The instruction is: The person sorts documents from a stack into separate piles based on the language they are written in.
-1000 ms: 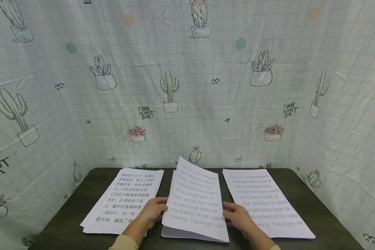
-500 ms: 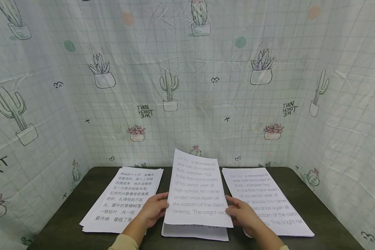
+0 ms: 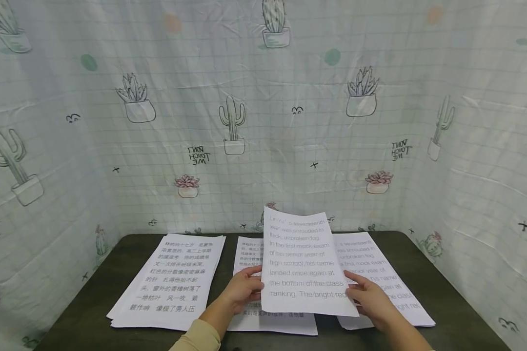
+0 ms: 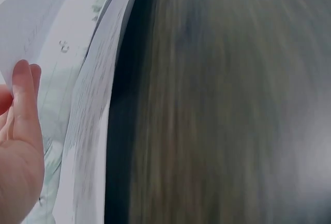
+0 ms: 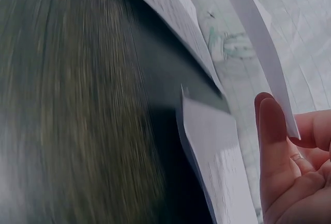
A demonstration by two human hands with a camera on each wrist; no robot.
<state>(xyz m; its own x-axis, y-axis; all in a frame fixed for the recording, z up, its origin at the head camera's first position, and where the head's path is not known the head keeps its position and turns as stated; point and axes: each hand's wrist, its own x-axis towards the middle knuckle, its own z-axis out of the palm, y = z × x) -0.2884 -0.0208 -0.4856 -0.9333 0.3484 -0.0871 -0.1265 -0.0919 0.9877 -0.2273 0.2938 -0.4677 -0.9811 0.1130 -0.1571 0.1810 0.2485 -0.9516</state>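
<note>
Both hands hold one white sheet of English print (image 3: 303, 263) upright above the dark table (image 3: 448, 297). My left hand (image 3: 246, 288) pinches its left edge and my right hand (image 3: 370, 298) pinches its right edge. The sheet hangs over the gap between the middle paper stack (image 3: 248, 314), whose top page shows Chinese print, and the right stack (image 3: 397, 292) of English print. In the left wrist view my left hand (image 4: 20, 131) touches the sheet (image 4: 26, 22) beside the middle stack (image 4: 88, 131). The right wrist view shows my right hand (image 5: 284, 162) at the sheet's edge (image 5: 258, 38).
A third stack with Chinese print (image 3: 171, 282) lies at the table's left. Cactus-patterned cloth walls (image 3: 290, 122) close in the table at the back and on both sides. Bare table strips run between the stacks and along the front edge.
The top English sheet has come off the middle stack, risen and shifted right, partly over the right stack. Both hands moved right with it. A Chinese page now shows on the middle stack.
</note>
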